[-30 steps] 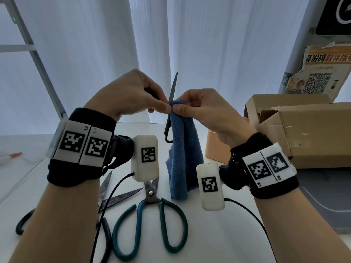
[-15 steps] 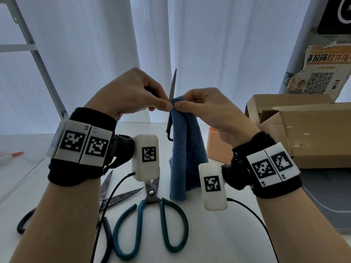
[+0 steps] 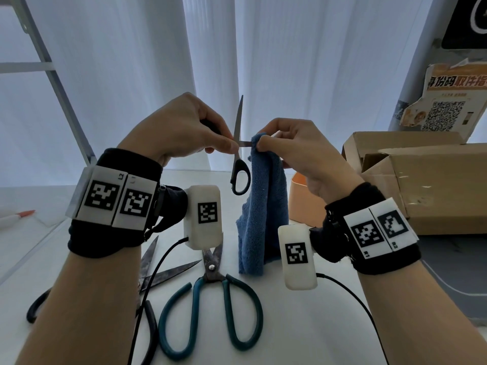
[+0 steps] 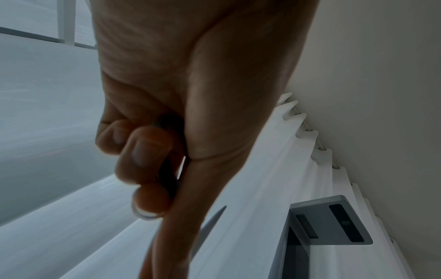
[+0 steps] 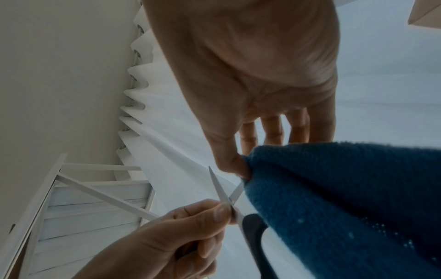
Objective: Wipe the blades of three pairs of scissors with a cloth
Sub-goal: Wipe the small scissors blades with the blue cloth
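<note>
Up at chest height, between the two hands, the small black-handled scissors (image 3: 239, 164) stand splayed open: one blade points to 12 o'clock, the other runs flat toward 3 o'clock, straight into the blue cloth (image 3: 263, 206). That flat blade is the axis the wipe turns on, I'd say, so the stroke should travel outward along it, toward 3.

The left hand (image 3: 181, 127) curls round the hidden handle and pinches near the pivot with thumb and forefinger; the free handle loop dangles at 6 o'clock. The right hand (image 3: 295, 146) sits just beside it at 3 o'clock, thumb and forefinger pinching a fold of cloth over the blade, other fingers loosely spread. In the right wrist view the crossed blades show bare only near the pivot, the far end of the flat one buried in the cloth. The cloth's tail hangs down to the white table (image 3: 303, 333).

Down at 6 o'clock lie the teal-handled scissors (image 3: 210, 306), blades shut and pointing away. At 7 o'clock, the dark-handled scissors (image 3: 155, 275) lie open, partly hidden by the left forearm. Both look untouched, so I'd call this early.

Out at 3 o'clock, a peach tub (image 3: 297, 201), contents hidden. Beyond it, an open cardboard box (image 3: 427, 185), inside not visible.
</note>
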### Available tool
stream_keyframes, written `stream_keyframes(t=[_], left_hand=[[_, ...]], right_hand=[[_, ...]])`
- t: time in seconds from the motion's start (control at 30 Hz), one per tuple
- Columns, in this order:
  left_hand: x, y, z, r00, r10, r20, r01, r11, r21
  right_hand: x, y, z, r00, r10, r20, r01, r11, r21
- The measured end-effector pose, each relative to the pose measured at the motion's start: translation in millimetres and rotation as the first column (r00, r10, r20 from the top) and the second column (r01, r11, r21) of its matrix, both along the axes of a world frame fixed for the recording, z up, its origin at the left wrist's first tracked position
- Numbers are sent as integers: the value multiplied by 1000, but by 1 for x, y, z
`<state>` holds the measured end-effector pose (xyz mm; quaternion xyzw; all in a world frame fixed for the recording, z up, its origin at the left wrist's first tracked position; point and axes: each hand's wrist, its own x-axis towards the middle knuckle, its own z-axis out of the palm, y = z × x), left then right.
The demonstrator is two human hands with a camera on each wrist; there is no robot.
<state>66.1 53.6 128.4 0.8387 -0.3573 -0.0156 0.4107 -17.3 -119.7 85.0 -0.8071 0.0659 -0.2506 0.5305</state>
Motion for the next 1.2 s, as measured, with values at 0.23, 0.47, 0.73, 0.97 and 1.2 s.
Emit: stream_keyframes(t=[0.23,0.47,0.73,0.97,1.2], left_hand=[[3,1,-2,1000,24,-5,-24,1000,8],[7,6,-2,999,50,-7,-50,999,9],[11,10,-1,998,63,-9,-63,998,-31],[11,11,-1,997,71,-2,-71,997,-28],[7,7,-1,998,57,-5,-57,998,-9]], right_hand=[[4,-5,-3,998,-54,-11,54,998,-20],[6,-13,-7,982,-184,49,186,982,-43],[11,-19,-8,954,-261,148,247,963,108],[12,-23,-8,921,-290,262,253,953,165],[11,-18,-7,952,-207,226,189,977,97]])
